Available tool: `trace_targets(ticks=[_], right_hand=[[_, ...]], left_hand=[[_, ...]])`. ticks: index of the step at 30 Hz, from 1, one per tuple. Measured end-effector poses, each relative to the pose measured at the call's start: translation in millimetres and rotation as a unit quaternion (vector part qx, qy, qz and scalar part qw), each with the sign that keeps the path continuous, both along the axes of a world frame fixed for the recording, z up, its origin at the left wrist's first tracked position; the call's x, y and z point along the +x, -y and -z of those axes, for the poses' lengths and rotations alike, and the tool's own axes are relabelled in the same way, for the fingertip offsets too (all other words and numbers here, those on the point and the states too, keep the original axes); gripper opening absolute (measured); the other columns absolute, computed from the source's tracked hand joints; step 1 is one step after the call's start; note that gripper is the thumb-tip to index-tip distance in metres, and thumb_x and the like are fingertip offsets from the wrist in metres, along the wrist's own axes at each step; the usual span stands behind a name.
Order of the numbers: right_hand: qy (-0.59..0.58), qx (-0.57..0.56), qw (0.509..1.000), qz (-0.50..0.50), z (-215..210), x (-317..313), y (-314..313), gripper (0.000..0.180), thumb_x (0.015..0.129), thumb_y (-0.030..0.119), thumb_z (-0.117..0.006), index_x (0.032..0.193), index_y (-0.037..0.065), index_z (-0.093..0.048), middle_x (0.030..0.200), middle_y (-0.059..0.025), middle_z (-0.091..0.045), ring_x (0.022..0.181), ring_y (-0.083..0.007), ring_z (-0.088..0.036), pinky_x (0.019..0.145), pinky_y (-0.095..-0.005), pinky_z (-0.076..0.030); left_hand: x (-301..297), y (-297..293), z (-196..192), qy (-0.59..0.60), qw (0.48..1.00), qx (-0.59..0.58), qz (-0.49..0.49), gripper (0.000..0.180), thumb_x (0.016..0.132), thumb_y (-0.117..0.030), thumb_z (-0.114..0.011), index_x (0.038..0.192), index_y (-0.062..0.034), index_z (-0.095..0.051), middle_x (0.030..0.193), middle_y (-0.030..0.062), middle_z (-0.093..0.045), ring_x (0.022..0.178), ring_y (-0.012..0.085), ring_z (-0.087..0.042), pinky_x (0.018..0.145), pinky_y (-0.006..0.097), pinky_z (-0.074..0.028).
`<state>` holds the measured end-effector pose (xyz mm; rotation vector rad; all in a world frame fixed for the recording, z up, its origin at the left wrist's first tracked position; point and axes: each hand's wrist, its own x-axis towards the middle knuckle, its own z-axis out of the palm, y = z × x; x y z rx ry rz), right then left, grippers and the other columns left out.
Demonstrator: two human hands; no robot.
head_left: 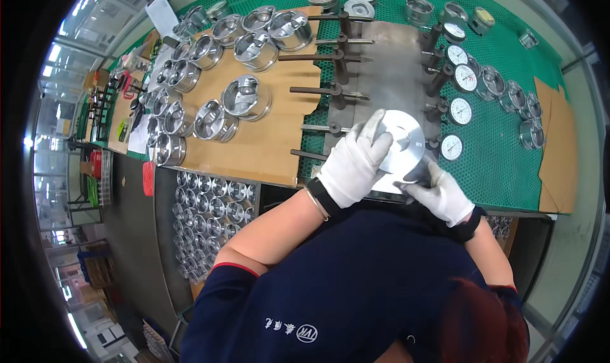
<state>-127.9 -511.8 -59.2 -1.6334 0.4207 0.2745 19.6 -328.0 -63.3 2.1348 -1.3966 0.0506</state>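
A shiny metal piston (406,140), its round flat crown facing up, is held between my hands at the front edge of a grey metal plate (391,64). My left hand (357,159), in a white glove, is closed on the piston's left side with fingers along its rim. My right hand (441,194), gloved too with darkened fingertips, grips its lower right side, where a dark patch shows. The piston's underside is hidden. Dial gauges (460,111) on black posts line the plate's right side. Several posts with rods (337,96) stand along its left.
Many pistons (246,98) stand on brown cardboard (267,140) at the left. More pistons (513,97) stand on the green mat (502,178) to the right, beside another cardboard sheet (559,166). Below the bench's front edge, stacked pistons (213,201) fill a lower space at the left.
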Motion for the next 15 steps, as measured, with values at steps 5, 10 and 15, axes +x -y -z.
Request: trace_targets(ticks=[5,10,15], right_hand=[[-0.012,0.097,0.993,0.070,10,-1,-9,0.087,0.094,0.008,-0.071,0.160,-0.004,-0.016,0.100,-0.0087,-0.067,0.075,-0.0111,-0.066,0.064,-0.0256,-0.058],[-0.011,0.096,0.992,0.082,8,1,-12,0.089,0.094,0.007,-0.070,0.162,-0.002,-0.013,0.098,-0.0097,-0.067,0.073,-0.0109,-0.065,0.059,-0.0261,-0.059],[-0.021,0.101,0.990,0.095,9,1,-13,0.089,0.094,0.008,-0.070,0.161,-0.001,-0.013,0.097,-0.0104,-0.067,0.070,-0.0122,-0.067,0.059,-0.0268,-0.059]], left_hand=[[13,13,4,-0.041,0.999,-0.032,0.017,0.065,0.063,-0.007,-0.082,0.122,-0.0100,-0.055,0.149,0.0278,-0.044,0.116,0.0463,-0.058,0.100,0.049,-0.051],[17,18,5,-0.051,0.998,-0.029,0.021,0.065,0.061,-0.005,-0.081,0.121,-0.0102,-0.056,0.149,0.0299,-0.044,0.115,0.0437,-0.059,0.100,0.048,-0.050],[17,20,5,-0.037,0.998,-0.039,0.020,0.060,0.062,-0.005,-0.081,0.117,-0.0096,-0.058,0.147,0.0310,-0.045,0.114,0.0432,-0.060,0.098,0.047,-0.051]])
